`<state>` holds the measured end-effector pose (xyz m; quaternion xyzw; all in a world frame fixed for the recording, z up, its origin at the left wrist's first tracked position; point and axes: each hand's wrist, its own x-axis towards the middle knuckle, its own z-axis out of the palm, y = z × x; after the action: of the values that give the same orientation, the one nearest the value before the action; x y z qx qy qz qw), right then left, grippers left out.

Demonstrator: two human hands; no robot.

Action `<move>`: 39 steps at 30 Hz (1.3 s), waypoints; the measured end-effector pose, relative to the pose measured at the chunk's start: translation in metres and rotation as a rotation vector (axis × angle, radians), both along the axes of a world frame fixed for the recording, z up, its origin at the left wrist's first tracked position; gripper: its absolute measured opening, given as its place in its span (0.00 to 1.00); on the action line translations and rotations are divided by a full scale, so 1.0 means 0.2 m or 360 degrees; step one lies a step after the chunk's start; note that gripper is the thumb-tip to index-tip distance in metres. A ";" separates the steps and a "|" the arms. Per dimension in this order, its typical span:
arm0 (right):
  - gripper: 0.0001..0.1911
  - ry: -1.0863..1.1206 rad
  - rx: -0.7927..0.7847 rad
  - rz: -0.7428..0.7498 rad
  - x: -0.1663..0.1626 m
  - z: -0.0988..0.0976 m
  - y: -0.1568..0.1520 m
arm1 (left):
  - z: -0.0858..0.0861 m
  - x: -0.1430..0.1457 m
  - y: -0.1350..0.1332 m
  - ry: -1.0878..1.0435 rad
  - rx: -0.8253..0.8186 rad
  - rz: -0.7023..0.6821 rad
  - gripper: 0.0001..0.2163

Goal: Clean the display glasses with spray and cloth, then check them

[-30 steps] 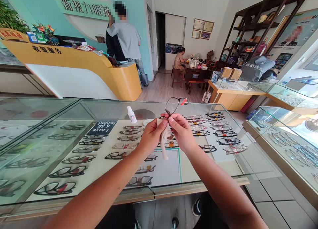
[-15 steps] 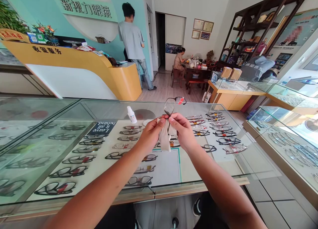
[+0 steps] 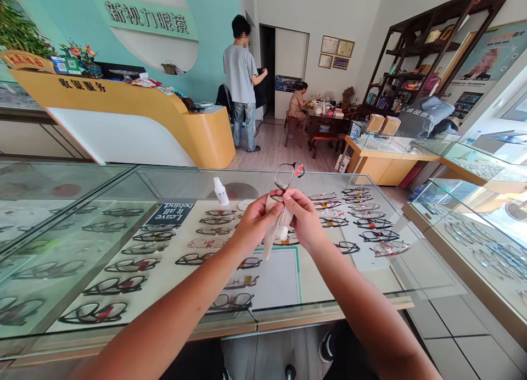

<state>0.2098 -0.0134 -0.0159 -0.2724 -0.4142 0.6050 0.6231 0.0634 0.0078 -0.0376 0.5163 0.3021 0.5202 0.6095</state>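
Observation:
Above the glass display counter (image 3: 370, 284) I hold a pair of dark-framed glasses (image 3: 285, 176) with a red tag on one arm. My left hand (image 3: 256, 222) is closed, pinching a pale cleaning cloth (image 3: 275, 230) against the lower part of the frame. My right hand (image 3: 303, 218) is closed too, its fingers pinching the frame and cloth from the other side. The two hands touch at the fingertips. The cloth hangs down between them. One lens sticks up above my fingers.
A small white spray bottle (image 3: 221, 191) stands on the counter top, left of my hands. Rows of glasses (image 3: 132, 264) lie under the glass. A yellow reception desk (image 3: 135, 116) is beyond; a person in a grey shirt (image 3: 241, 80) stands by it. Another person sits at a far table (image 3: 325, 119).
My hands and the glasses stay almost where they were, with the frame turned slightly. The standing person in the grey shirt has walked to the right, away from the desk.

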 end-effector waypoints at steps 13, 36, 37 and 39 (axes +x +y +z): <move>0.17 -0.0085 0.0195 -0.0063 -0.01 -0.03 0.00 | 0.00 0.01 0.02 0.0004 -0.0101 0.0065 0.27; 0.17 0.0090 0.0003 -0.0013 0.02 -0.02 0.03 | 0.02 0.01 0.01 -0.0123 -0.0258 -0.0157 0.24; 0.17 0.0097 0.0000 -0.0013 0.02 -0.01 0.02 | 0.03 0.01 0.01 -0.0136 -0.0260 -0.0156 0.24; 0.16 0.0102 -0.0016 -0.0011 0.01 0.00 0.02 | 0.03 0.01 0.01 -0.0149 -0.0264 -0.0149 0.24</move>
<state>0.2128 -0.0093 -0.0169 -0.2573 -0.3902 0.6133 0.6368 0.0652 0.0092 -0.0311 0.4527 0.2909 0.4880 0.6873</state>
